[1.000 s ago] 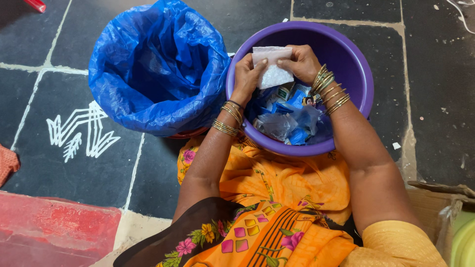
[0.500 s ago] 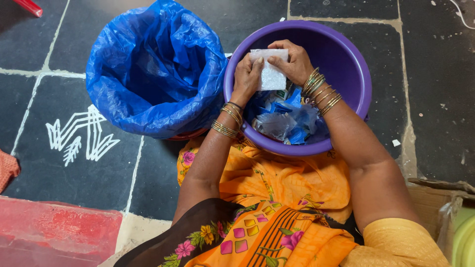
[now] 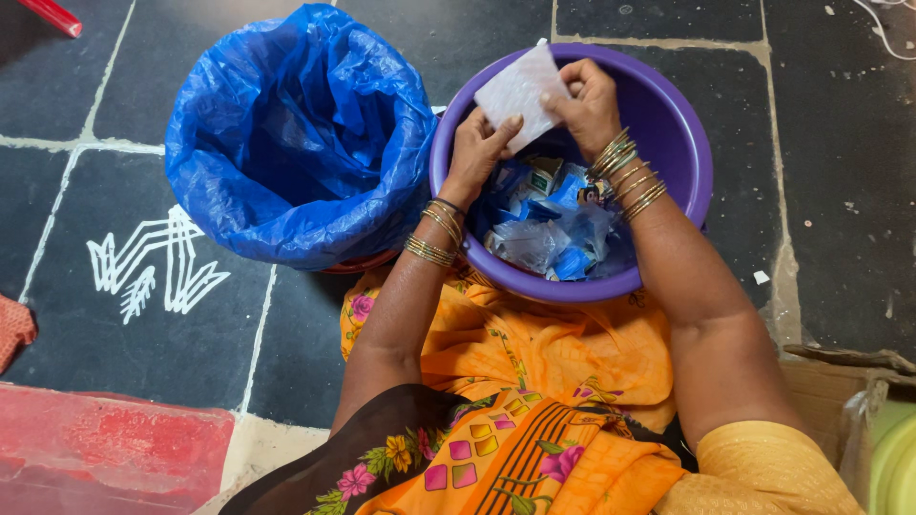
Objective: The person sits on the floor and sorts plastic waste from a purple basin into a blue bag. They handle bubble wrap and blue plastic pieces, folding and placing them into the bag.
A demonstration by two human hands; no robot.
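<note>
Nearest the camera it's all orange floral cloth point(image 3: 534, 381) over the lap, with both forearms reaching forward out of it, bangles point(image 3: 434, 234) stacked on each wrist. Just past the knees sits the purple tub point(image 3: 687, 114), part-filled with crumpled blue and clear wrappers point(image 3: 558, 224). Above that pile both hands share one white packet point(image 3: 515, 91): the left hand point(image 3: 477, 153) pinches its lower edge with thumb and fingers closed on it, the right hand point(image 3: 587, 100) is closed on the upper right side, and the packet sits tilted between them over the tub's far half. My guess is it's held over the tub so anything that drops lands back inside.

Touching the tub on the left is a blue bag point(image 3: 296, 133), mouth wide open, nothing blocking the way from packet to bag. Further left, white chalk lines point(image 3: 157, 257) on the dark stone floor point(image 3: 840, 191), a red strip point(image 3: 105, 443) at the bottom left corner.
</note>
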